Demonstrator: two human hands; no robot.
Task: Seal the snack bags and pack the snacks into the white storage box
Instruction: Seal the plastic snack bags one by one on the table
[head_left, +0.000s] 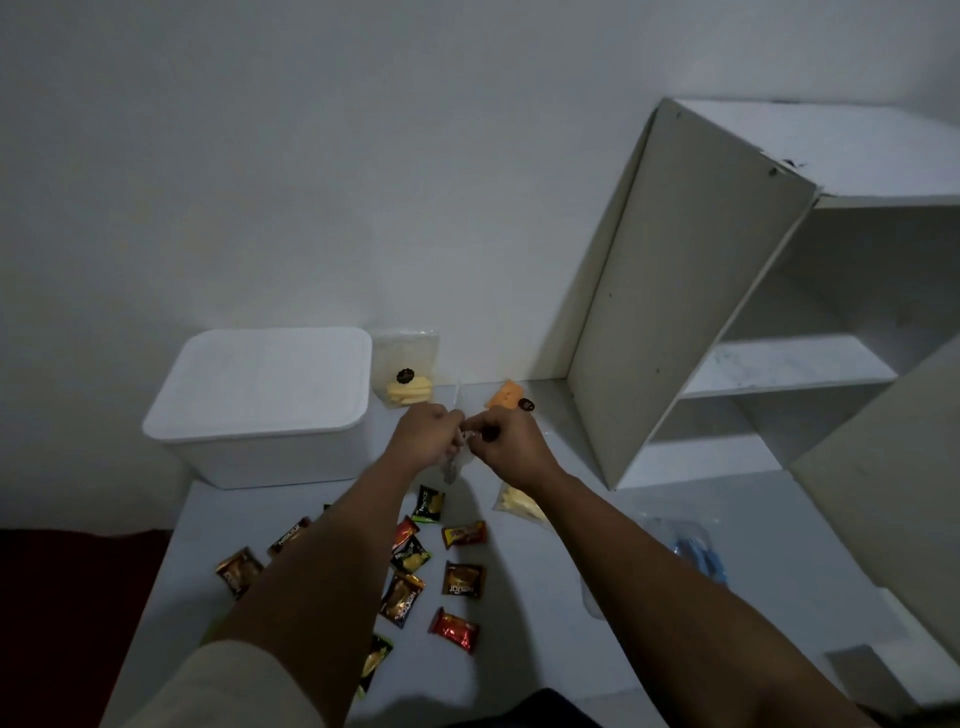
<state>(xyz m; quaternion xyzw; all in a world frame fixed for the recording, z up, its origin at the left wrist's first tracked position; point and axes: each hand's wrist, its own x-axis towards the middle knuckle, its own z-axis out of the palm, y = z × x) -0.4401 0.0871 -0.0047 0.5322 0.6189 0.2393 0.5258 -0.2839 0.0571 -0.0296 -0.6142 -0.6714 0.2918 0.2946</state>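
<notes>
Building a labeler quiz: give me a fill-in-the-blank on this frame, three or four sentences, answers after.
1. The white storage box has its lid ____.
2. Both hands, left hand and right hand, pinch one clear ____ between them.
3. The bag of yellow snacks leans right beside the ____.
4. The small wrapped snacks lie on the ____.

Answers: on; bag; box; table

A single wide-angle head camera is looking forward and down from above the person's own arms, which are reaching away from the lens over the white table; it is sitting close to the forearms and well back from the wall. The shelf unit is leaning in the frame at right; no second view is sharing the scene.
</notes>
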